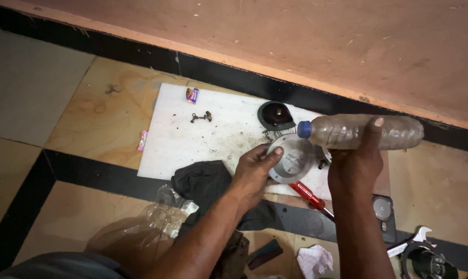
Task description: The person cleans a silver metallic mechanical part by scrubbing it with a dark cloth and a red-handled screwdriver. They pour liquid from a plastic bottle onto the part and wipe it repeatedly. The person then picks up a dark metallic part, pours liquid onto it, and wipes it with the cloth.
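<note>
The right hand (355, 168) is clamped on a clear plastic bottle (360, 132) right of frame centre; it lies level, blue cap pointing left, its middle hidden by fingers. The left hand (254, 173) grips a grey metal bowl (292, 159), partly covered beneath the bottle.

Dim warm indoor light, soft shadows, slight blur w/ dark corners

A tiled floor (89, 111) carried a flat white board (192, 139); a black crumpled cloth (203, 181) lay over the board's near edge.
</note>
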